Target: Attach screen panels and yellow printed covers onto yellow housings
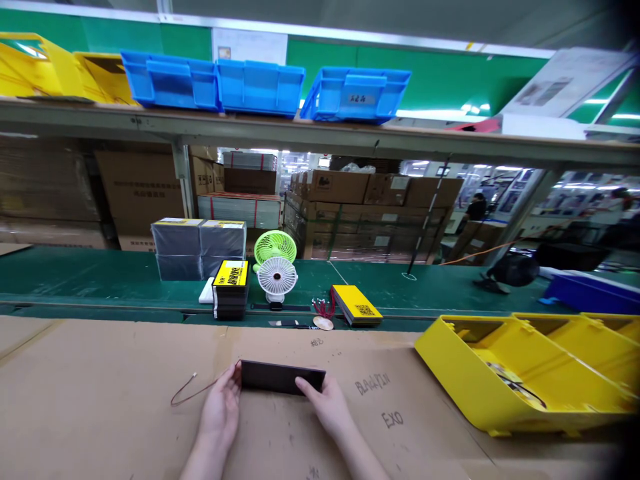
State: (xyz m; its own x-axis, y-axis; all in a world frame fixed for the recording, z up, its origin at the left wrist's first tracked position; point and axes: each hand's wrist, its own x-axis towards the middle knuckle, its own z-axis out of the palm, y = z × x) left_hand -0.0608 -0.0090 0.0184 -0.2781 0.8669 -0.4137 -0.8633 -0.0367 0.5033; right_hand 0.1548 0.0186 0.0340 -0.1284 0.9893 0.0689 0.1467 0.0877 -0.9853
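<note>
A flat black rectangular piece is held between my two hands, above the cardboard-covered table. My left hand grips its left end, where a thin dark red wire runs out to the left and ends in a small white connector. At the right end, my right hand holds the piece with the thumb on top and the other fingers hidden beneath.
Yellow bins stand at the right. Behind the cardboard are a yellow-topped stack, a white fan, a green fan, red wires and a yellow box. Blue bins sit on the shelf overhead.
</note>
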